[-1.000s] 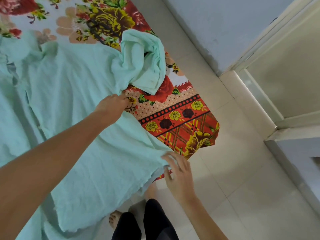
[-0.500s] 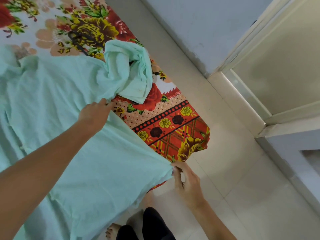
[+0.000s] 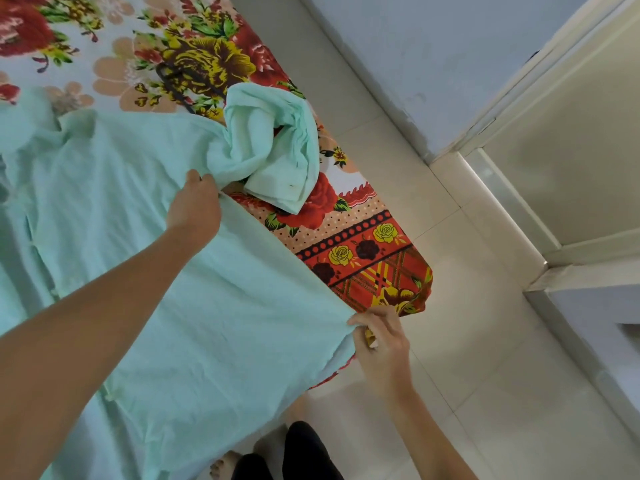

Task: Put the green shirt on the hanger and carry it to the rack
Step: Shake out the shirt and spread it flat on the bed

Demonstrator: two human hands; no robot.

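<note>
The pale green shirt (image 3: 145, 237) lies spread over a bed with a flowered sheet (image 3: 353, 237). Its sleeve (image 3: 273, 150) is bunched up near the bed's right edge. My left hand (image 3: 195, 206) grips the shirt's side edge just below that sleeve. My right hand (image 3: 381, 344) pinches the shirt's lower corner at the bed's corner. A dark hanger (image 3: 180, 81) lies on the sheet beyond the shirt, partly covered by the cloth.
A tiled floor (image 3: 467, 341) runs along the bed's right side. A pale wall (image 3: 433, 64) and a door frame (image 3: 512, 209) stand to the right. My legs and a bare foot (image 3: 225, 465) are at the bottom edge.
My right hand closed on the shirt's lower corner. My left hand moved up along the shirt's edge toward the sleeve and took hold of the cloth.
</note>
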